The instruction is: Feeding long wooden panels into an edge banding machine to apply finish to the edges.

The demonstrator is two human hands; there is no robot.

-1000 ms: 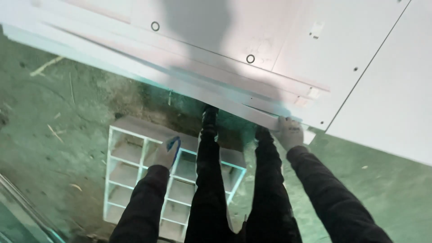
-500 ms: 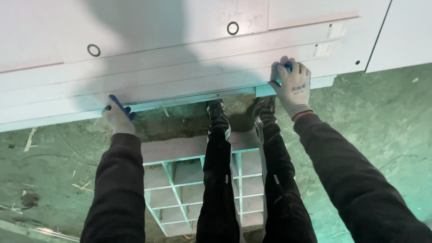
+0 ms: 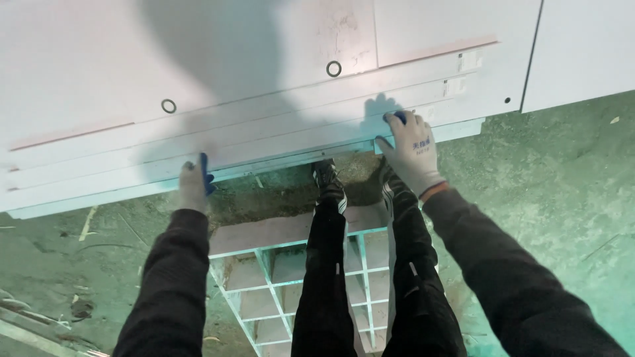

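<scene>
a long white panel (image 3: pixel 278 155) lies at the front edge of a stack of white boards (image 3: pixel 99 66), its long axis running left to right across the view, tilted so the right end sits higher in the picture than the left. its near edge shows pale blue-green, and its left end runs out of the frame, so its full length cannot be seen. the right end stops just past the right hand

the left hand (image 3: pixel 194 187), in a grey glove with blue fingertips, is closed over the panel's near edge, fingers curled on top. the right hand (image 3: pixel 411 152), in a similar glove, lies spread on the panel's top near the right end, fingertips pressing down, thumb at the edge; whether it wraps underneath cannot be told

the boards behind carry two small black rings (image 3: pixel 334 68) and a few pale labels, too small to make out. the person's shadow falls across them

below the panel stand the person's legs in black trousers, the shoes (image 3: pixel 329 178) partly tucked under the panel's edge. the feet rest on a white grid shelf (image 3: pixel 264 277) lying flat on the green concrete floor (image 3: pixel 542 198), its lower part hidden by the legs and cut off at the bottom. debris at the lower left is blurred
</scene>
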